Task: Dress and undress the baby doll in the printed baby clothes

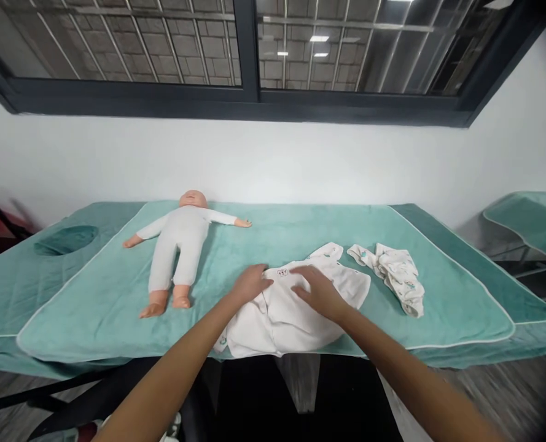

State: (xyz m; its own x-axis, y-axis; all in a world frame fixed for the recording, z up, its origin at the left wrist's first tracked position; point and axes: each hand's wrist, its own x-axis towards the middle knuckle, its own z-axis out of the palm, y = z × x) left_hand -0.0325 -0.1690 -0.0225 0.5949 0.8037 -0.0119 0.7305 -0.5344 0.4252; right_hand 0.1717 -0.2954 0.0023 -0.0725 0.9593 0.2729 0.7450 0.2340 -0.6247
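Note:
A white baby garment (pixel 285 313) lies spread on a teal towel (pixel 93 307) at the table's near edge. My left hand (pixel 250 283) rests flat on the garment's upper left part, fingers stretched out. On its collar area my right hand (pixel 317 290) lies flat too, fingers open. Neither hand grips the cloth. A baby doll (pixel 180 236) in a white bodysuit lies on its back to the left, arms spread, apart from both hands.
A second, crumpled patterned white garment (pixel 395 273) lies to the right of the first. The table (pixel 5 288) has a teal cover with a face hole (pixel 67 238) at left. Another teal-covered table (pixel 535 221) stands at right. A white wall and dark window rise behind.

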